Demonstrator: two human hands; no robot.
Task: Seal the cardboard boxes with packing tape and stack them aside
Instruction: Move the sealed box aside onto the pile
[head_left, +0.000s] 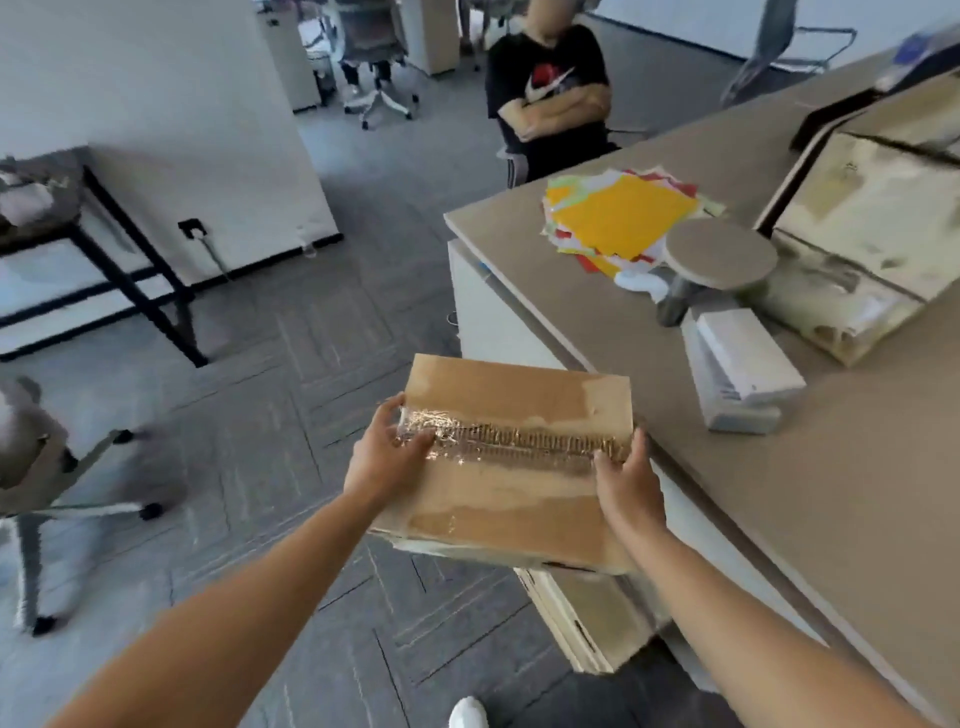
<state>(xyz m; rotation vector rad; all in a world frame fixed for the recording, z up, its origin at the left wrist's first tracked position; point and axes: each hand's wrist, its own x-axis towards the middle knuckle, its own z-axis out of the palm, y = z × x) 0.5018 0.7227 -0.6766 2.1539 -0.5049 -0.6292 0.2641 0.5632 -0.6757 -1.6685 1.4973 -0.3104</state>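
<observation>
A flat brown cardboard box (511, 483) with a shiny strip of clear tape along its middle seam is held in the air beside the table's edge, above the floor. My left hand (387, 454) grips its left end, thumb on top of the tape. My right hand (626, 486) grips the right end, thumb on the tape's other end. Below it, another cardboard box (587, 618) stands on the floor against the table's side. A larger worn box (862, 234) sits on the table at the far right.
The beige table (857, 493) carries a pile of coloured paper (623, 218), a round grey stand (719, 260) and a white box (743, 364). A person in a black shirt (550, 98) sits beyond the table. Office chairs and a black-framed desk (104, 260) stand at the left.
</observation>
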